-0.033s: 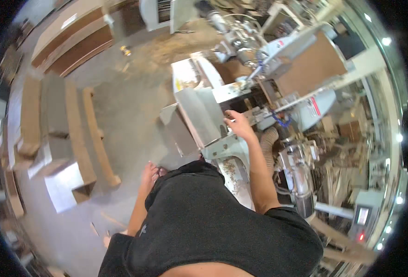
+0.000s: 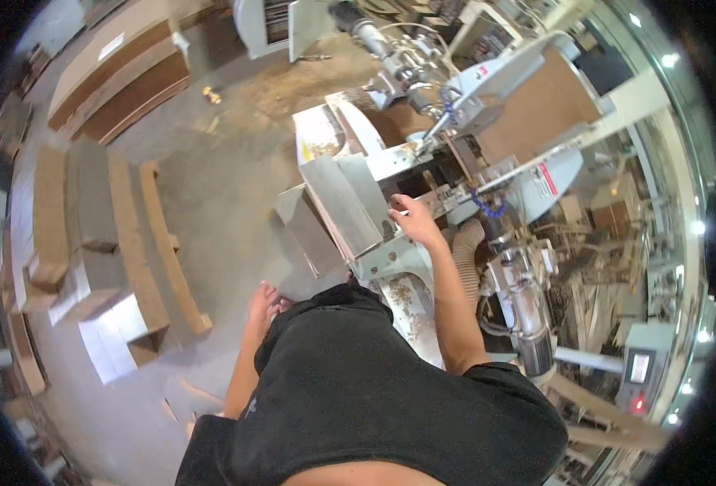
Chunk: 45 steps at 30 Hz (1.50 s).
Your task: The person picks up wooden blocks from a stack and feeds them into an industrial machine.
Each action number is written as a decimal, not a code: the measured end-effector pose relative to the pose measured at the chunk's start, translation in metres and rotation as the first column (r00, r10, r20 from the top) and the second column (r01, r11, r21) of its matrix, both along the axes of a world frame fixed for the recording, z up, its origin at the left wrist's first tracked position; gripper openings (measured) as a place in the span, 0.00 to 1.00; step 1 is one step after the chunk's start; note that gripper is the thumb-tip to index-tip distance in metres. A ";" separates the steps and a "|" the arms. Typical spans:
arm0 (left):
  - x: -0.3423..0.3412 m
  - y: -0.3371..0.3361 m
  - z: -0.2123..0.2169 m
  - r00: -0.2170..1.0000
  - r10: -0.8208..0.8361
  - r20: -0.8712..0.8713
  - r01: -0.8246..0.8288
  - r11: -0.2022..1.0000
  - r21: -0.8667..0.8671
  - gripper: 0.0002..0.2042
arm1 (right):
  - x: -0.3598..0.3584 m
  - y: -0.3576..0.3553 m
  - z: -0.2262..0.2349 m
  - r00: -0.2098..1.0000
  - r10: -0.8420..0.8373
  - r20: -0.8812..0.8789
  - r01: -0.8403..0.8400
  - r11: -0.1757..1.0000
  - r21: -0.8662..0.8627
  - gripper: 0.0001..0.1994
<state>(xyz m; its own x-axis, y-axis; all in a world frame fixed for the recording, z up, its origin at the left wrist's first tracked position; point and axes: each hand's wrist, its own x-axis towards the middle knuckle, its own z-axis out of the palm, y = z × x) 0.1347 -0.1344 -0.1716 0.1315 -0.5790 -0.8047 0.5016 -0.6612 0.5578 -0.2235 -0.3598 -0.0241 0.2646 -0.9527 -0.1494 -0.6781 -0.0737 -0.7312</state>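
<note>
Plenty of room here: from the left hand [image 2: 267, 301], a broad lane runs over the smooth grey floor [image 2: 212, 186] as far as the long, brown-edged stacked boards [image 2: 133, 231]. Tighter at the right hand [image 2: 410, 217]! Flat grey rectangular panels [image 2: 342, 202] stand in the way on its left, while the beige ribbed hose [image 2: 466, 253] and silver cylindrical motor [image 2: 529, 312] crowd in on its right.

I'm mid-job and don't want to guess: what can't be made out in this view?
- Fingertip contact: in the head view, the right hand overlaps the edge of the grey panels, so touching or apart is unclear.
- Screen at lower right, head view: too small and bright to read.
- Floor behind the black shirt, head view: hidden by it.
- Grey cabinet, head view: cut off by the top edge.
</note>
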 end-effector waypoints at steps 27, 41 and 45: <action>-0.084 -0.159 0.096 0.983 -0.133 -0.124 0.108 0.976 -0.191 0.22 | -0.032 0.137 -0.074 0.814 -0.529 0.238 0.477 0.844 0.244 0.21; -0.042 -0.115 0.188 0.944 0.299 -0.138 -0.328 0.891 -0.313 0.16 | -0.082 0.171 -0.134 0.832 -0.536 0.144 0.508 0.840 0.193 0.20; -0.056 -0.135 0.291 0.946 0.313 -0.086 -0.316 0.825 -0.468 0.24 | -0.083 0.167 -0.134 0.845 -0.508 0.166 0.486 0.860 0.156 0.20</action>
<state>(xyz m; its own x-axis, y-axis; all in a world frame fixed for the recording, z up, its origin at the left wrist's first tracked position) 0.0790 -0.2695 0.1197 0.3685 -0.8147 -0.4477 0.6409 -0.1262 0.7572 -0.3061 -0.1931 -0.1584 -0.2058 -0.9460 -0.2506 -0.4467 0.3186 -0.8360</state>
